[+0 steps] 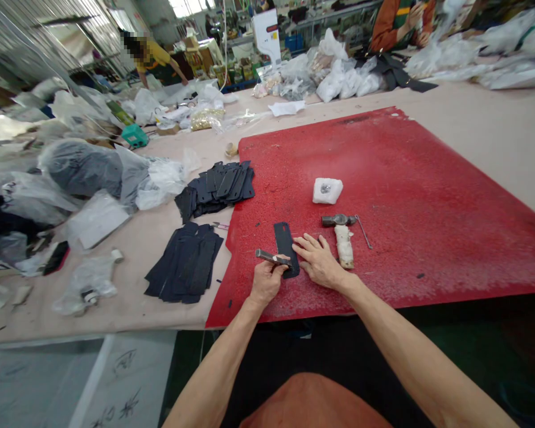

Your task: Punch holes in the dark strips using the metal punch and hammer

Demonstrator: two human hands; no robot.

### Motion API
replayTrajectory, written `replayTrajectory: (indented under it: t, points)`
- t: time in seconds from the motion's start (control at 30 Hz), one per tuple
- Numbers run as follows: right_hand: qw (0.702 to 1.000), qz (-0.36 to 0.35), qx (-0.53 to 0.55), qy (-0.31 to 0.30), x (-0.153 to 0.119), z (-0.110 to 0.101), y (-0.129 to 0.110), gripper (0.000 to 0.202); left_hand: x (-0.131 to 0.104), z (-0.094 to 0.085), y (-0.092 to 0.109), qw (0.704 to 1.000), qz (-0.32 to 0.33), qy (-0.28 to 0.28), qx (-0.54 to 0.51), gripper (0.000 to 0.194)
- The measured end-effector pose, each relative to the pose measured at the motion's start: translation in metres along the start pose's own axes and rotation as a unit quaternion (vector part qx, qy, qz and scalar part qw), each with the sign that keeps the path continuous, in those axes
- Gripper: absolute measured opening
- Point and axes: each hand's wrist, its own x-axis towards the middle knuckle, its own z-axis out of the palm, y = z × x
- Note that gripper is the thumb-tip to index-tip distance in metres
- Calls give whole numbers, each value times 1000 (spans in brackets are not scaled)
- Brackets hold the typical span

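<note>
Orange shirt (314,407) below; left fingers (279,271) pinch a tool (271,258) over one strip (282,236), right fingers (307,245) spread beside it; hammer (343,238) idle rightward; progress of leftward piles (185,261) unclear

Have both arms out front, bare as far as visible, converging forward. Running left forearm (227,359) up and inward, right forearm (405,336) likewise from the other side. Holding left hand (267,280) curled in a grip, thumb on inner side. Have right hand (318,260) palm down, fingers (311,242) spread, pointing forward-left.
</note>
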Motion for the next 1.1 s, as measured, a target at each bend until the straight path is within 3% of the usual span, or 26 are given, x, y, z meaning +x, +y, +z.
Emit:
replayTrajectory:
  t: [1.1]
  points:
    - [1000, 5, 11, 18, -2, 2, 1, 49, -2, 6, 3, 994, 25, -12, 104, 19]
